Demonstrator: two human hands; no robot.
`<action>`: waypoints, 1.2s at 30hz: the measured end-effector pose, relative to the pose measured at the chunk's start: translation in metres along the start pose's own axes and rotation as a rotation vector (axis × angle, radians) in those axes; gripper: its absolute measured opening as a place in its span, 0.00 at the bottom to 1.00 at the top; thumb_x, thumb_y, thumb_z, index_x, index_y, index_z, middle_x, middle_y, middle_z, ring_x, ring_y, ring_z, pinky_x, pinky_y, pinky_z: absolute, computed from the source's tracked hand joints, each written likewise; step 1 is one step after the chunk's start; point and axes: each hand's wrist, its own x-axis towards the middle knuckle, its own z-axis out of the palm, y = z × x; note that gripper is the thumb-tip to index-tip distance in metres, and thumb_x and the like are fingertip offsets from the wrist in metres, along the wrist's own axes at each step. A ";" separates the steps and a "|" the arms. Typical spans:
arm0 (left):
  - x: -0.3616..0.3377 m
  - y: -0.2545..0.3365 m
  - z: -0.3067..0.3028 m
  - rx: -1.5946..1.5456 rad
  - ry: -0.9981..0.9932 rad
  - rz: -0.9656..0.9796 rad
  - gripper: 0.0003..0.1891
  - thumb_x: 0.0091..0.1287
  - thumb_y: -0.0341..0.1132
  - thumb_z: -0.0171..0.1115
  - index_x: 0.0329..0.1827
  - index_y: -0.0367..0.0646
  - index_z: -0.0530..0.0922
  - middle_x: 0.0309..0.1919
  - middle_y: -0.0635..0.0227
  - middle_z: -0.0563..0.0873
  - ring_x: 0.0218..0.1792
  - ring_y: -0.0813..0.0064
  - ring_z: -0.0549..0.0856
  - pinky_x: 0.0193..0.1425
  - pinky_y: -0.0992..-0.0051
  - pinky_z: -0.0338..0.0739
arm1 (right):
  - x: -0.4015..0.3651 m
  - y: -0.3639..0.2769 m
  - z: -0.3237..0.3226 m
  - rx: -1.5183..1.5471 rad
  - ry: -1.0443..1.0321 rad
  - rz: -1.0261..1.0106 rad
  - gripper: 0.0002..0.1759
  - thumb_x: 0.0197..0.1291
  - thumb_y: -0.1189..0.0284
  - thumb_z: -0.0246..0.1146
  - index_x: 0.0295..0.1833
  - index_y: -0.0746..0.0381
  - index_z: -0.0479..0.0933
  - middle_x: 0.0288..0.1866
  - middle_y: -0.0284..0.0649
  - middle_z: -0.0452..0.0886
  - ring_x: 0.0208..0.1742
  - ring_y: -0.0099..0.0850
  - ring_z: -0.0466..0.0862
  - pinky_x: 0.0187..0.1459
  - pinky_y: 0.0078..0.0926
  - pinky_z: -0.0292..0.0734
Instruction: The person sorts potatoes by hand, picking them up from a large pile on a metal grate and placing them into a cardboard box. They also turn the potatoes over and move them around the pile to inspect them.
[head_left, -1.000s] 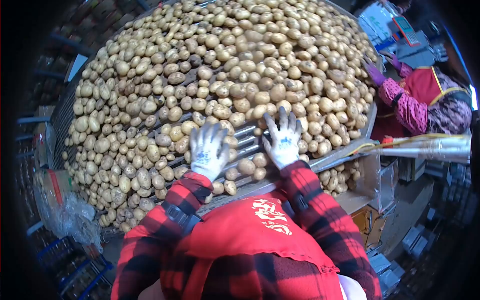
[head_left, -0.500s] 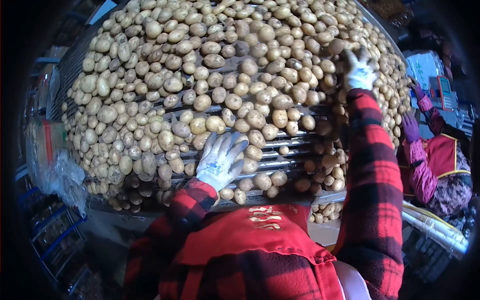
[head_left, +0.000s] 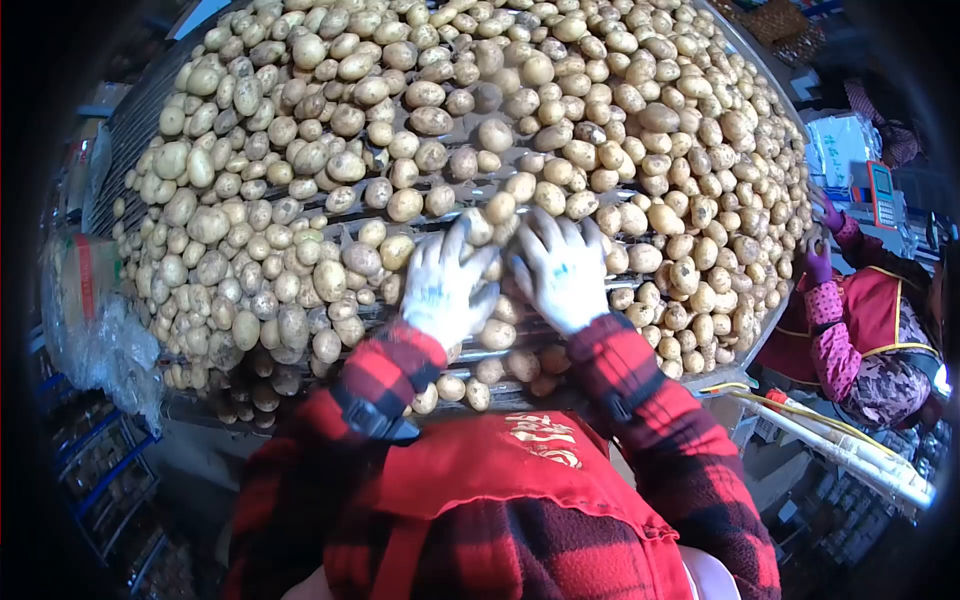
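Observation:
Potatoes (head_left: 664, 219) cover a slatted metal surface in front of me. Both my hands wear white gloves with grey fingertips. My left hand (head_left: 446, 285) lies low on the potatoes at the centre, its fingers apart and its fingertips against a potato (head_left: 478, 228). Close to its right is my right hand (head_left: 562, 268), fingers spread and pointing forward, touching the potatoes between the two hands. Neither hand is wrapped round a potato. The palms hide the potatoes and slats under them.
At the right, a person in a red apron (head_left: 868, 312) with purple gloves stands at the surface's edge. Behind are a white bag (head_left: 838, 150) and a red-framed device (head_left: 882, 195). Clear plastic wrap (head_left: 115, 350) hangs at the left edge. A yellow cable runs along white pipes (head_left: 840, 450).
My right hand has moved from the far right to the centre, beside my left hand. My left hand has shifted slightly. More potatoes lie to the right of centre. The co-worker's hands have moved.

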 end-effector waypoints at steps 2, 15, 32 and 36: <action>-0.022 0.009 0.000 -0.036 -0.077 0.121 0.28 0.64 0.46 0.71 0.69 0.55 0.82 0.69 0.56 0.78 0.69 0.50 0.76 0.80 0.42 0.65 | -0.034 0.006 -0.014 -0.018 -0.043 0.057 0.27 0.63 0.61 0.69 0.66 0.57 0.79 0.69 0.45 0.81 0.68 0.44 0.80 0.71 0.63 0.66; -0.042 0.017 0.001 -0.662 0.078 -0.098 0.16 0.73 0.32 0.69 0.62 0.42 0.84 0.59 0.55 0.87 0.59 0.57 0.87 0.67 0.61 0.81 | 0.152 -0.012 0.076 -0.328 -0.242 0.176 0.16 0.67 0.67 0.63 0.58 0.51 0.85 0.48 0.39 0.91 0.55 0.42 0.88 0.67 0.63 0.65; -0.017 -0.022 -0.005 -2.337 -0.122 -0.879 0.16 0.80 0.29 0.55 0.68 0.42 0.79 0.54 0.66 0.86 0.56 0.69 0.85 0.59 0.66 0.86 | 0.129 0.090 0.026 0.047 0.003 0.310 0.28 0.65 0.54 0.71 0.68 0.53 0.80 0.59 0.50 0.84 0.59 0.52 0.86 0.58 0.49 0.84; -0.023 -0.039 0.004 -2.353 -0.045 -0.849 0.17 0.72 0.23 0.59 0.63 0.42 0.80 0.53 0.61 0.88 0.59 0.61 0.86 0.70 0.55 0.84 | 0.050 0.076 -0.028 0.171 -0.114 0.617 0.30 0.67 0.51 0.70 0.69 0.55 0.81 0.60 0.50 0.86 0.59 0.49 0.88 0.60 0.47 0.83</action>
